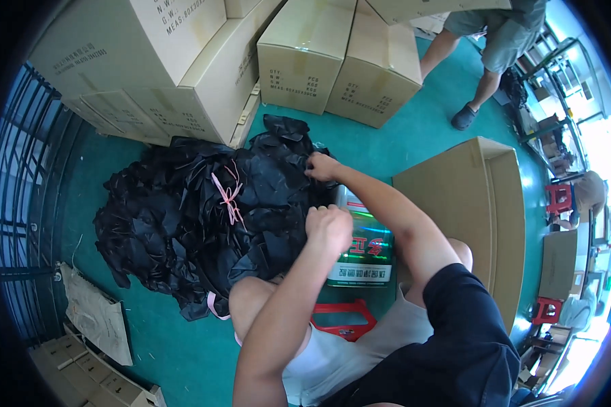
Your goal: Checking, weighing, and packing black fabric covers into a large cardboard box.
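Observation:
A large heap of crumpled thin black sheets lies on the floor before me; plastic or cloth, I cannot tell. A bundle within it is tied with a pink string. My right hand has its fingers closed on the edge of a black sheet at the heap's right side. Nearer to me, my left hand is closed, knuckles up, between the heap and a shiny green box. Whatever its fingers hold is hidden beneath it. The green box stands between my knees, partly covered by my arms.
A red stool shows beneath me. On my right stands a large cardboard carton. Stacked cartons line the far side. Beyond them a person stands at the far right. A flattened beige sack lies at the left.

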Demonstrator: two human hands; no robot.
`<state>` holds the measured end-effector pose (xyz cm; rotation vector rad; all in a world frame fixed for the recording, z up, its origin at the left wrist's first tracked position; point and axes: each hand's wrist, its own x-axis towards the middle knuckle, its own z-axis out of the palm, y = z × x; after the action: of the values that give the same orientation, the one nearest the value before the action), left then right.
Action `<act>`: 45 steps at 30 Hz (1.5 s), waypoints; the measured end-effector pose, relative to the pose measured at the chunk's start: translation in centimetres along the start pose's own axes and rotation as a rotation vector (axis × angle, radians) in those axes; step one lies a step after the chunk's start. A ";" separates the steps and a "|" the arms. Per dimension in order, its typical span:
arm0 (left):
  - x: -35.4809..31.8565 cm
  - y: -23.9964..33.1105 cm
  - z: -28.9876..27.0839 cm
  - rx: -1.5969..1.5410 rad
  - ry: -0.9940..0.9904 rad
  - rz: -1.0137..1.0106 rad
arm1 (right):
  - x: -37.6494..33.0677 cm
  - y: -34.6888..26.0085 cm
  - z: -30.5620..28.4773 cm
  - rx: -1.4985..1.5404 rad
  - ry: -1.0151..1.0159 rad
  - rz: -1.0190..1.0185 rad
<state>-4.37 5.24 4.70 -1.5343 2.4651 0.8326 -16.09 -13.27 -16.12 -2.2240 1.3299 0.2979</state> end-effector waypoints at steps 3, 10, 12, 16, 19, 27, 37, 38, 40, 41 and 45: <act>-1.7 -0.7 0.7 0.128 0.102 -0.106 | 6.0 -5.6 1.0 0.049 0.169 0.126; -1.5 -3.1 0.7 0.392 0.368 -0.324 | 13.1 -4.6 2.1 -0.024 0.076 0.348; -1.1 -3.8 0.0 0.179 0.305 -0.246 | 12.8 -3.9 1.3 -0.028 0.161 0.312; -1.4 -3.9 -2.5 0.081 0.149 -0.203 | 7.9 -3.2 -3.3 0.047 0.550 0.025; -2.2 -4.8 -4.2 0.055 0.140 -0.215 | 0.4 -4.5 -8.1 0.306 0.653 -0.258; -3.7 2.0 -2.7 -0.235 0.472 0.017 | -27.1 -10.0 -13.6 1.426 0.472 -0.310; -1.7 4.6 0.4 -0.653 0.823 0.198 | -31.4 -9.4 -9.8 2.094 0.158 -0.680; -1.3 4.4 0.4 -0.740 0.796 0.238 | -32.3 -8.8 -10.2 2.060 0.157 -0.691; -1.0 4.2 0.1 -0.852 0.788 0.278 | -32.9 -7.5 -10.4 1.860 0.206 -0.622; -0.9 3.8 -0.1 -0.970 0.780 0.302 | -32.7 -7.1 -10.5 1.775 0.274 -0.540; 0.0 1.9 -0.4 -1.186 0.659 0.332 | -30.8 -5.9 -10.0 1.549 0.482 -0.317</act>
<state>-5.91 5.69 5.72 -1.8844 2.8238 2.5316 -26.87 6.66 7.77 -1.0628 0.7926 -1.0834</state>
